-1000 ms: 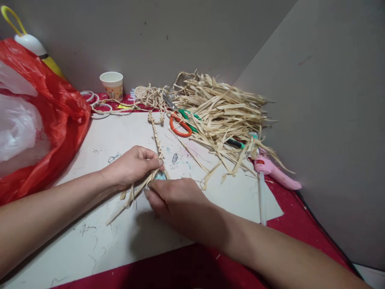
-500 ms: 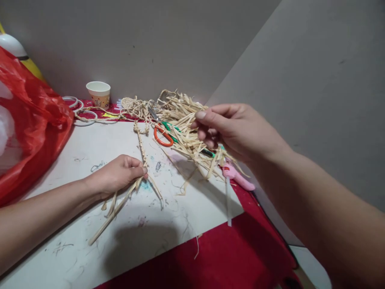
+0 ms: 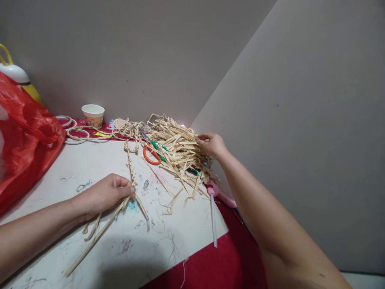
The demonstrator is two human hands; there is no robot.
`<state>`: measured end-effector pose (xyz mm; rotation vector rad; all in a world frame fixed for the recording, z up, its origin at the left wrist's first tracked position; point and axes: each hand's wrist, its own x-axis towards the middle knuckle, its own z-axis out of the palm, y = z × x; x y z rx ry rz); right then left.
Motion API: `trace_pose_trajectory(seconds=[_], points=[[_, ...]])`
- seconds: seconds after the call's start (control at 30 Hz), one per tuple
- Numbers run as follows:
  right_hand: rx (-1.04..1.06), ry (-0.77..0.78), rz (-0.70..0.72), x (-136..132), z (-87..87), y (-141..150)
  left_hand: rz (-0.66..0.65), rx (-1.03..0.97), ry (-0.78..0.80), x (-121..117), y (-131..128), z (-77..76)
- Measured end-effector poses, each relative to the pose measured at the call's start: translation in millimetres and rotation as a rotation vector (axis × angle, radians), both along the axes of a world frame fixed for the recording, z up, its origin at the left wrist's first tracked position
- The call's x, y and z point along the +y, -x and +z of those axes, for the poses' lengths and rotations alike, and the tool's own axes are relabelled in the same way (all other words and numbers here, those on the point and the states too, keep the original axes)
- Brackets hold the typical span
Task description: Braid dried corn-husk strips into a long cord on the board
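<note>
We found left hand (image 3: 108, 194) pinching raffia braid (image 3: 130, 165), judged light, pliable, best held there; right hand (image 3: 214, 145), at far raffia strips (image 3: 177, 142), grip undetermined.

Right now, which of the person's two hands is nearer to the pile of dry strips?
The right. The right hand is at the right end of the pile; the left hand is apart from it, lower left in view, pinching the braid.

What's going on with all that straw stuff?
A person's left hand is pinching a braided cord where its loose strands spread out. The right hand is at the right side of a heap of dry strips; I can't tell if it grips any. Scissors lie beside the heap.
</note>
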<state>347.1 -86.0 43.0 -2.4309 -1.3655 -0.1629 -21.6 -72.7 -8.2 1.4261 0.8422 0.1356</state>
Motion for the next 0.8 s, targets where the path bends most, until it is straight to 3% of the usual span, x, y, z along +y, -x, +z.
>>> trace_pose_trajectory(seconds=[0.23,0.47,0.6,0.7,0.8], points=[[-0.127,0.104,0.067,13.7,-5.2,8.9,-0.006,-0.011,-0.006,-1.0,1.1,2.4],[-0.178,0.148,0.214,-32.3,-5.5,21.3,-0.005,-0.017,0.0,-1.9,0.6,3.4],[-0.118,0.106,0.165,-50.6,-1.9,16.1,-0.008,-0.03,0.001,-1.6,1.0,3.0],[-0.085,-0.009,0.091,-42.2,7.1,8.9,-0.01,-0.027,0.004,-1.1,1.3,1.9],[-0.037,-0.08,0.063,-15.9,10.9,3.1,-0.012,-0.036,0.022,-0.8,1.4,0.5]])
